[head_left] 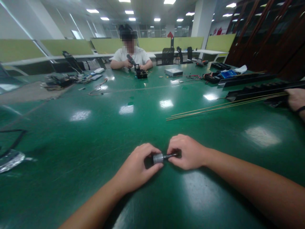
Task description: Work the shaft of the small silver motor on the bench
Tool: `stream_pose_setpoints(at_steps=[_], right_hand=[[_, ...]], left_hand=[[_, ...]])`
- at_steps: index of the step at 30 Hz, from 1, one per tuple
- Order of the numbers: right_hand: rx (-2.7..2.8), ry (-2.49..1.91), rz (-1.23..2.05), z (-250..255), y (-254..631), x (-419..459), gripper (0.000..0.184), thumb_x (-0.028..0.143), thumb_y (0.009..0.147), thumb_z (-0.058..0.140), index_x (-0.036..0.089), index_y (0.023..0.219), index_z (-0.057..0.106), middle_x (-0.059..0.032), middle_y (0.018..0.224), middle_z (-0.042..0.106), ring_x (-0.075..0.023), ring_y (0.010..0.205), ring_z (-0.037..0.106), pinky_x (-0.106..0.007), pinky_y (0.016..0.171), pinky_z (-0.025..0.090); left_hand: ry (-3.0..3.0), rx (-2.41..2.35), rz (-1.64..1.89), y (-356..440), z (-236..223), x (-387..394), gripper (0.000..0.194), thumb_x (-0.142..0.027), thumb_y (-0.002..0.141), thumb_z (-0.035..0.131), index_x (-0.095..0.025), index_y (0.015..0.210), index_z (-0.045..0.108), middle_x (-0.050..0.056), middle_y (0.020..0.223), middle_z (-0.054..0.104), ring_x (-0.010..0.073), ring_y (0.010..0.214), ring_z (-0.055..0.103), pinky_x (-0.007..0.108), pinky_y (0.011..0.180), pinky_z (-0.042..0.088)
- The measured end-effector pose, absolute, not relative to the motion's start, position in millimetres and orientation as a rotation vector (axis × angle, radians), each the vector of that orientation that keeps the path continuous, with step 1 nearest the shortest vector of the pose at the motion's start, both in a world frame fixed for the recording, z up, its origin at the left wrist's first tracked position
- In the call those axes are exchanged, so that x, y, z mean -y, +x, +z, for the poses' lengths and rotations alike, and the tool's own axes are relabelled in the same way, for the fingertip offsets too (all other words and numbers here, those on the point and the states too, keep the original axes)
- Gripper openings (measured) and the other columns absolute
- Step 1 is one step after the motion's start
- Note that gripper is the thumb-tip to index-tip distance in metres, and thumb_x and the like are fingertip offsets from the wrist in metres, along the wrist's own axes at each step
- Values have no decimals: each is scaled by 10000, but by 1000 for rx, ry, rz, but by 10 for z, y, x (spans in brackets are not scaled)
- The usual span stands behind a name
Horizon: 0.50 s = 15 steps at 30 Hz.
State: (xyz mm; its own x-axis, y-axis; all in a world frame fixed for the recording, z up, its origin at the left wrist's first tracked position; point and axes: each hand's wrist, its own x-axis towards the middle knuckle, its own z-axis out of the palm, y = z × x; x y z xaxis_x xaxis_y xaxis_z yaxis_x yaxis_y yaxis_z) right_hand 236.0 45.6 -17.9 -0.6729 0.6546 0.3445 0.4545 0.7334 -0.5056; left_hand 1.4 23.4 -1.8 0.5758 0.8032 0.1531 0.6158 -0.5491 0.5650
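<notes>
Low in the middle of the view, a small grey metal cylinder (158, 158) lies level between my two hands, just above or on the green tabletop. My left hand (140, 162) is closed around it, thumb below and fingers above. From its right end sticks out a thin dark shaft (168, 156), perhaps threaded or twisted. The thumb and fingers of my right hand (187, 152) pinch this shaft near its far end. My right palm hides part of what lies behind the pinch. The exact kind of piece cannot be made out.
Across the green table (107, 127) a person (130, 57) holds a power tool (131, 59) over a black device (141, 73). At right, another person's hand (296, 97) is by thin brass-coloured rods (214, 108) and black metal profiles (250, 92). Electronic clutter (59, 82) lies far left.
</notes>
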Motion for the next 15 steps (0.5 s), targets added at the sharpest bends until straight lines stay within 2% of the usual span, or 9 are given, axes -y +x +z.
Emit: stream_pose_setpoints(at_steps=[6,15], right_hand=[[2477,-796,574,-131,2464,-532,36,186,715,682,174,739,658,-8,734,666,-156,729,601,-298,756,432],[2488,-845,825,-118,2667,-696,36,166,690,685,154,706,655,10,675,625,-117,629,554,-239,633,434]], left_hand=[[2350,-1148,550,18,-17,-227,183,-265,839,685,-214,1010,646,29,954,659,209,888,611,339,820,467],[2341,-1139,548,8,-12,-217,172,-281,853,679,-219,1010,644,27,947,655,207,877,604,346,821,459]])
